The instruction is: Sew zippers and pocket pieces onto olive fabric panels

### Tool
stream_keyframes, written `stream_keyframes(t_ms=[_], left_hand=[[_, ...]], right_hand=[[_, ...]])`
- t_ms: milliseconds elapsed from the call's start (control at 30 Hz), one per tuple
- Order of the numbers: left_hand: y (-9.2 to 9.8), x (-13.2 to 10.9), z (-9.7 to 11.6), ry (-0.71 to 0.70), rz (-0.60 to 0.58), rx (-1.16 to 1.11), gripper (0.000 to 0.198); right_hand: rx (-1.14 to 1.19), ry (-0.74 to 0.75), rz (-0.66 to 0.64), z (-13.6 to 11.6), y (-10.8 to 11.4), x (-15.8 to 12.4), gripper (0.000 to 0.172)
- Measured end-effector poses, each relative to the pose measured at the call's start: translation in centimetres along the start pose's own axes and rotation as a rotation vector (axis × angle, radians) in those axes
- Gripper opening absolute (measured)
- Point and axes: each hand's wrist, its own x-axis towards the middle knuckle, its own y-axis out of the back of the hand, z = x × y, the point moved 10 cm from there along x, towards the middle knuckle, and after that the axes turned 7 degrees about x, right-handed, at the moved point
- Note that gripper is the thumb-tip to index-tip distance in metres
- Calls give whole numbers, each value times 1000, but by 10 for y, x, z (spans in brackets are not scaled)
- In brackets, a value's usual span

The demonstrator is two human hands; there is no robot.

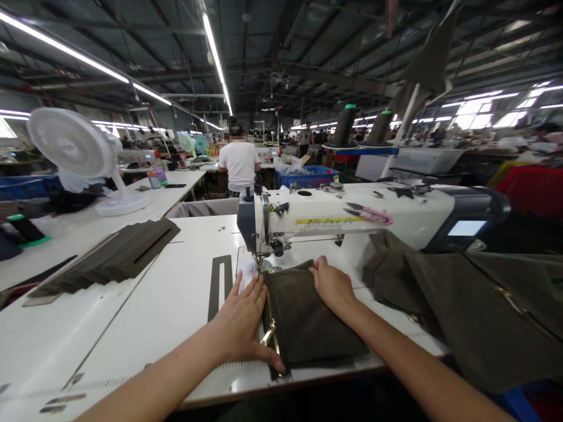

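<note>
A dark olive fabric piece [314,322] with a gold zipper [273,334] along its left edge lies on the white sewing table. Its top left corner is close by the needle and presser foot of the sewing machine [308,214]. My left hand [244,322] rests flat with fingers spread on the zipper edge, its thumb near the lower end of the zipper. At the fabric's upper right, my right hand [332,284] pinches the edge between thumb and curled fingers. A flat olive strip with a slot [215,287] lies left of the needle.
Stacked olive pieces [109,252] lie at the left. More olive fabric with zippers [475,305] is heaped at the right. Pink thread snips [372,214] lie on the machine. A white fan [74,143] stands far left; a person in a white shirt [240,163] sits ahead.
</note>
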Motion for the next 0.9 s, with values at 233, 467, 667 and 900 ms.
stream_keyframes(t_ms=[233,467,667,900], left_hand=[[-8,5,-4,22,-40,-32,114],[-17,6,-8,36,-56,-43,117],[-9,7,-6,20,-7,-54,113],[-4,-52,37,-253,159,-137,58]], right_hand=[[-121,315,80,-50,9,-24,30],[32,597,-128,-72,-36,-63,58],[43,577,-124,-79,-33,-56,48],[119,691,-113,-89,-34,-56,45]])
